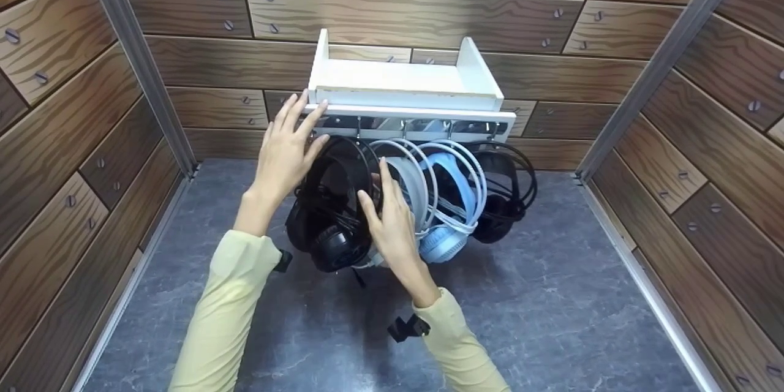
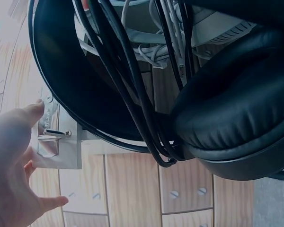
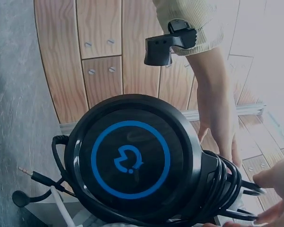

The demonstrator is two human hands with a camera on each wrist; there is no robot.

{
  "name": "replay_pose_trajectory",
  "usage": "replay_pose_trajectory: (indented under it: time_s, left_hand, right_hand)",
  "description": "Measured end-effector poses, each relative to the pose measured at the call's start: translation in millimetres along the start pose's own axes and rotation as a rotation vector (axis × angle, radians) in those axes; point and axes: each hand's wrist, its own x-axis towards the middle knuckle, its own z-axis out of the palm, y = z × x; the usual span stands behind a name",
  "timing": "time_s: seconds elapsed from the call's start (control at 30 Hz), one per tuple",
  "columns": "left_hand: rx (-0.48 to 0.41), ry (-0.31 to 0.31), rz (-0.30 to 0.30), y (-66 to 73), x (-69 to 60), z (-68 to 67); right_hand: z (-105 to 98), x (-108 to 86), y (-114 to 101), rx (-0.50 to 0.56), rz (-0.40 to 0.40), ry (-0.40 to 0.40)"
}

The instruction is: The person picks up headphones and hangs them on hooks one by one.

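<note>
A white rack (image 1: 407, 100) with a rail of metal hooks stands by the back wall, with several headsets hanging from it. At its left end my left hand (image 1: 283, 148) touches the rail with fingers spread; the left wrist view shows the thumb by a hook plate (image 2: 48, 147). The leftmost black headset (image 1: 339, 247) has a blue ring logo (image 3: 131, 159) and a bundled cable (image 3: 223, 187). My right hand (image 1: 395, 226) lies along its right side, fingers mostly straight, with fingertips at the cable loops. Beside it hang a grey-white headset (image 1: 411, 187) and a light blue headset (image 1: 446, 244).
Another black headset (image 1: 493, 214) hangs at the rack's right end. White cable loops (image 1: 478, 184) stick out in front of the middle headsets. A grey marbled floor (image 1: 551, 306) lies below, with wood-patterned walls (image 1: 692, 177) on the sides and back.
</note>
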Motion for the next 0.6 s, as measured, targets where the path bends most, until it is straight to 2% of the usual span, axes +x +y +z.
replay_pose_trajectory:
  time_s: [0.13,0.33,0.53,0.6]
  left_hand:
    - [-0.001,0.009,-0.001,-1.7,-0.4,1.6]
    - [0.002,0.034,0.01,-2.7,-0.1,3.9]
    - [0.069,0.034,-0.013,1.2,-2.6,5.3]
    - [0.084,0.049,-0.021,4.7,-7.1,6.0]
  right_hand:
    - [5,-1.4,2,-0.013,-0.016,-0.009]
    - [10,-1.9,7,0.042,0.006,-0.02]
    - [-2,-0.5,11,0.038,-0.036,-0.038]
    - [-10,-1.9,11,0.076,-0.045,-0.055]
